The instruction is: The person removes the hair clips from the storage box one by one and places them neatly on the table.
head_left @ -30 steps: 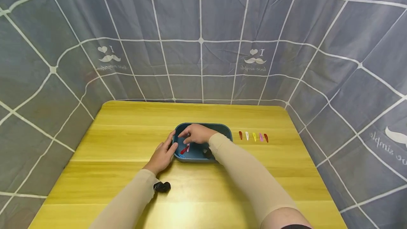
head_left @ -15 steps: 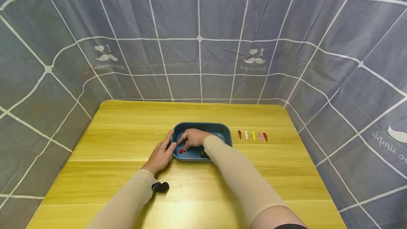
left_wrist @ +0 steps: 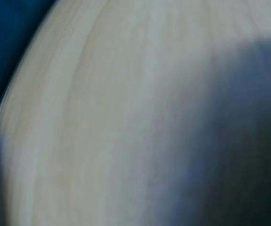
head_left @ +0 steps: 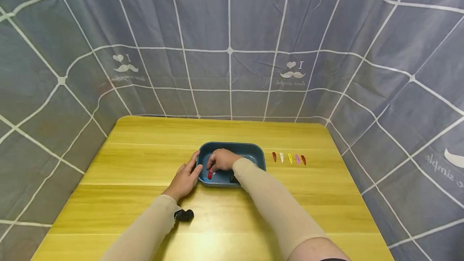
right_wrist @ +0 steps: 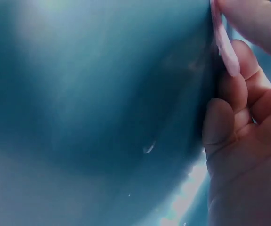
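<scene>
My left hand (head_left: 184, 178) rests against the left side of a dark blue tray (head_left: 253, 147), fingers extended and thumb at the rim. My right hand (head_left: 224, 159) reaches down inside the tray. In the right wrist view, a pale pink-looking hair clip (right_wrist: 227, 52) lies between its thumb and fingers. Just below the fingertips in the head view is a red hair clip (head_left: 210, 175), with a blue hair clip (head_left: 206, 180) in the near left corner. The right hand and sleeve hide part of the tray floor.
Right of the tray, several hair clips lie in a row: dark red (head_left: 274, 156), white (head_left: 281, 157), yellow (head_left: 290, 158), pink (head_left: 298, 158) and another dark red (head_left: 303, 160). A black object (head_left: 184, 215) sits at my left wrist. Grey curtains (head_left: 203, 67) surround the wooden table (head_left: 152, 132).
My right hand has moved down to the tray floor and its fingers have closed together on a hair clip. The red clip has turned more upright. The left hand stays at the rim.
</scene>
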Motion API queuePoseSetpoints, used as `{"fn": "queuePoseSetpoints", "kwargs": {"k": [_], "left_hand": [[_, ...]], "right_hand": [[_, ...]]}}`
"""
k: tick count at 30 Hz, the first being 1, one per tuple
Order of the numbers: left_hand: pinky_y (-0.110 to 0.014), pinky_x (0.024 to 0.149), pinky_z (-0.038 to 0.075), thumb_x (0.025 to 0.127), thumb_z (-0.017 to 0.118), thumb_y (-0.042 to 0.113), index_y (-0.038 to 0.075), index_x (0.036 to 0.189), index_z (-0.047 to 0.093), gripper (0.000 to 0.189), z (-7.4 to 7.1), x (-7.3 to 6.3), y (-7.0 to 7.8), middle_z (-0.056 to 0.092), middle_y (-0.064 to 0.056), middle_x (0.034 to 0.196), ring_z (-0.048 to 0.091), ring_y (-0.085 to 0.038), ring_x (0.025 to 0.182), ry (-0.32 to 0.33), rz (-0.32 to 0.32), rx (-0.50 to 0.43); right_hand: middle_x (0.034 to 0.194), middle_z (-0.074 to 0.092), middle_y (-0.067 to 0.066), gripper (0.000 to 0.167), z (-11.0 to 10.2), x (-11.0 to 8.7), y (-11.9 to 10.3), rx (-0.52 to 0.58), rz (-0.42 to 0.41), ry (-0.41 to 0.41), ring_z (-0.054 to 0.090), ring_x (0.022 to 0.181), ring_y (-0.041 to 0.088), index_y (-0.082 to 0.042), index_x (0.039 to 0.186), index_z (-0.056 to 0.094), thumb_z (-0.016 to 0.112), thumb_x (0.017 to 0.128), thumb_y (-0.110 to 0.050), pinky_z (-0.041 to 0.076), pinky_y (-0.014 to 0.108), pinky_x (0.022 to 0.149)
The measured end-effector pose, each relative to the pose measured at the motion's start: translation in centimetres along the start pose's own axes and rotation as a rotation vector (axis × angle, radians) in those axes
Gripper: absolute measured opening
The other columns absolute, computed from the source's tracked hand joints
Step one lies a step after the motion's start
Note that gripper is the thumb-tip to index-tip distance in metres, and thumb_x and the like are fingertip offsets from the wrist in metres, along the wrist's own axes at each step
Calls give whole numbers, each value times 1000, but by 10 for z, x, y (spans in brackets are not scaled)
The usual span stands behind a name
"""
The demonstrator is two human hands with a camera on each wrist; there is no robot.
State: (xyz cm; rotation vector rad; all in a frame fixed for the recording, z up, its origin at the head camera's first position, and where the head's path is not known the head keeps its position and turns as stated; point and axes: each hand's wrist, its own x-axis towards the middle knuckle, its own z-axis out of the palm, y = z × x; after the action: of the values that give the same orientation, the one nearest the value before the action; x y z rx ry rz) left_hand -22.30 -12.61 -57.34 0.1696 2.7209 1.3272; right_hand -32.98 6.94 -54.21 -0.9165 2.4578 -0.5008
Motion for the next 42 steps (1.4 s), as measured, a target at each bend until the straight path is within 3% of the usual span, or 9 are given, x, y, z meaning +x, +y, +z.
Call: {"fn": "queuePoseSetpoints", "kwargs": {"k": [6,12,15,20,27,34,42], "left_hand": [[-79,122,16,113,38,53,42,169,17,61,5,-2,2,40,-16,168,17,-59,157,-11,-27,4],[-79,118,24,114,40,48,36,170,20,61,8,-2,1,44,-18,165,28,-60,153,21,9,27],[-77,119,26,113,40,49,39,169,19,60,8,-3,0,44,-16,165,31,-57,153,15,-2,18],[-76,121,24,112,38,56,42,169,18,62,6,-4,-1,43,-14,167,29,-55,154,1,-12,8],[-75,122,22,113,40,50,40,169,19,60,4,-1,0,42,-14,167,27,-55,155,8,-2,3],[-73,124,22,112,40,53,41,168,20,61,3,-1,-1,43,-11,166,27,-53,156,9,-13,4],[-75,122,22,113,39,52,39,169,19,61,0,-2,0,41,-13,167,26,-55,156,17,-11,15]], "right_hand": [[119,73,0,35,-4,-15,11,36,-46,-35,65,106,11,-19,126,79,84,91,-17,55,28,97],[111,71,-1,30,-3,-20,17,84,-37,-20,61,96,6,-16,119,82,83,89,-8,55,24,87],[111,71,-2,28,-1,-19,17,76,-33,-22,60,96,5,-16,114,84,83,89,-6,54,22,86],[106,73,-3,20,1,-15,18,51,-31,0,60,92,5,-17,107,85,83,89,-8,53,22,85],[94,74,-6,17,-1,-10,22,62,-38,37,61,81,2,-16,108,84,82,92,-12,52,19,78],[79,61,-8,22,-1,-7,21,101,-39,30,53,73,6,-14,114,82,81,92,-9,45,19,70],[70,58,-9,18,-1,-7,20,121,-54,48,51,66,6,-12,109,82,80,92,-5,45,19,67]]}}
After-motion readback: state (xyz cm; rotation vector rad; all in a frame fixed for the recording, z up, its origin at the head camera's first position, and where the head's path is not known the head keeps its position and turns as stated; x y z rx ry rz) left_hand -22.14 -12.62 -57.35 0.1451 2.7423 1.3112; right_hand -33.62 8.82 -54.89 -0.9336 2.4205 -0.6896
